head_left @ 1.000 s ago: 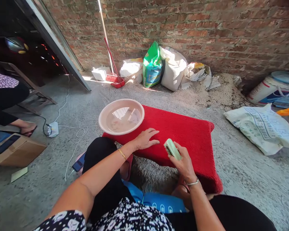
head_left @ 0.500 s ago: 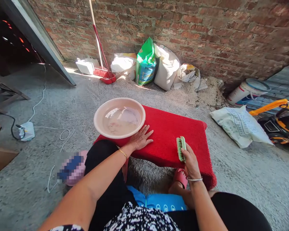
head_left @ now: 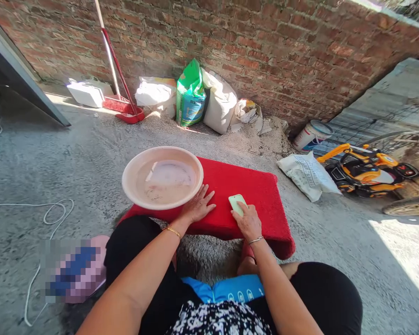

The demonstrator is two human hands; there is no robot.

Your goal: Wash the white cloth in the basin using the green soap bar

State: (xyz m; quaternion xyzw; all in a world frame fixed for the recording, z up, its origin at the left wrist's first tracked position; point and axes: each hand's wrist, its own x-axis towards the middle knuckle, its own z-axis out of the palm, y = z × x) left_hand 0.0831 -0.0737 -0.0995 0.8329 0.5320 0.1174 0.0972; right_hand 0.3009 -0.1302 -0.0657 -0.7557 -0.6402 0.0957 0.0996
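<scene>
A bench draped in red plush cloth stands low before my knees. My right hand grips a pale green scrubbing brush, its smooth back upward and its bristles hidden against the cloth. With fingers spread, my left hand lies flat on the red cloth beside the basin. The pink plastic basin holds shallow, slightly cloudy water and rests on the left end of the bench.
Along the brick wall are a broom with a red dustpan, a green sack, a white sack and a bucket. A yellow ride-on toy stands right. A white cable loops on the floor at left.
My right hand has turned the brush bristles-down and brought it left onto the red cloth. My left hand stays flat by the basin. The view has swung to the right.
</scene>
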